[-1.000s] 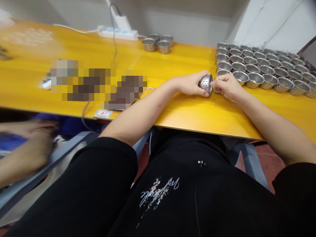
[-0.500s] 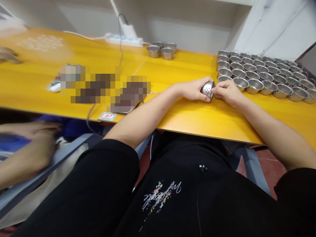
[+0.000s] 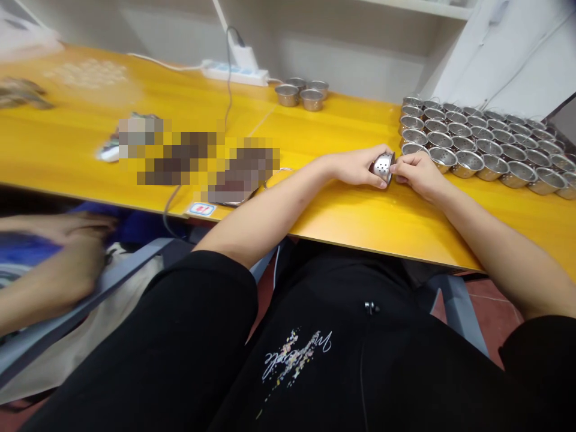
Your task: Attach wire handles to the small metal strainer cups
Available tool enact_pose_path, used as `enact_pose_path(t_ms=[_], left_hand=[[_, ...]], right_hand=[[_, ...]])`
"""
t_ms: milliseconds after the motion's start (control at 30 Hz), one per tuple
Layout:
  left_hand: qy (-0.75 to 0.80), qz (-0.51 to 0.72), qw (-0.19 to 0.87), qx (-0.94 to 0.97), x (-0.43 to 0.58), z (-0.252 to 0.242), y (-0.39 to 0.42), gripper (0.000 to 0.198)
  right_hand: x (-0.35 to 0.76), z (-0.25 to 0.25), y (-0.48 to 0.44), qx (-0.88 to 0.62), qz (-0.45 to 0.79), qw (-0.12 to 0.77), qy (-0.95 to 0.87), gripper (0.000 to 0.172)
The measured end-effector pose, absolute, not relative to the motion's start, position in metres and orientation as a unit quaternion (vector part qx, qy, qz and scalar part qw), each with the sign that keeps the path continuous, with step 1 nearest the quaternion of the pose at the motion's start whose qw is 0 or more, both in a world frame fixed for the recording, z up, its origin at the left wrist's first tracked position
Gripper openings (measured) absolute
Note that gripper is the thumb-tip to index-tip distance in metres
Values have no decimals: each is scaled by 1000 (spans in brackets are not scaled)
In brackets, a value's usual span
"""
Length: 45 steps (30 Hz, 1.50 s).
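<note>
A small metal strainer cup (image 3: 383,166) with punched holes lies tipped on its side in my left hand (image 3: 357,168), whose fingers and thumb wrap round it. Its open end faces right. There my right hand (image 3: 417,172) is closed in a pinch, fingertips at the cup's rim. Whatever sits between those fingertips is too small to make out. Just beyond my right hand stand rows of similar perforated cups (image 3: 468,163), upright, several with thin wire loops above their rims.
Several more cups (image 3: 311,100) stand at the back by a white power strip (image 3: 236,73). Blurred-out items (image 3: 245,174) lie left of my forearm on the yellow table (image 3: 342,216). Small pale pieces (image 3: 90,73) lie far left. Another person's arms (image 3: 67,258) rest at lower left.
The view has shifted slightly, so the table and cups appear a little further right. Both hands keep nearly the same pose at the strainer cup.
</note>
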<state>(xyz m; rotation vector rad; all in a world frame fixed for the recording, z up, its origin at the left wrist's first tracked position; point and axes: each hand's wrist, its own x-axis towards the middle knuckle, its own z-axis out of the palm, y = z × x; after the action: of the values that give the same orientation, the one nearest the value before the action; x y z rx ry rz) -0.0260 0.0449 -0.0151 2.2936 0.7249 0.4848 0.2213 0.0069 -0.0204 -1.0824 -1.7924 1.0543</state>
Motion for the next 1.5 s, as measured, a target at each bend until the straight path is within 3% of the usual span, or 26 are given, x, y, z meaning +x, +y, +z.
enact_pose_path(t_ms=[333,967,1167,1367,1500], left_hand=[[268,193,342,880,-24,-19,46,85],[266,229,374,858,-21,-31,57,82],[258,257,405,839,-19,-30,56,94],[273,304,473,780,-15,-22,44,130],[278,303,464,785,-14,-26,48,121]], right_hand=[[226,-22,9,-432,390,382,-718,71],[251,-40,30,-380,415,382,-733,60],[249,-38,27,-374,423,396,-725,61],[245,-38,22,-374,409,418,-720,55],[242,-37,16,-365,402,438,-716,60]])
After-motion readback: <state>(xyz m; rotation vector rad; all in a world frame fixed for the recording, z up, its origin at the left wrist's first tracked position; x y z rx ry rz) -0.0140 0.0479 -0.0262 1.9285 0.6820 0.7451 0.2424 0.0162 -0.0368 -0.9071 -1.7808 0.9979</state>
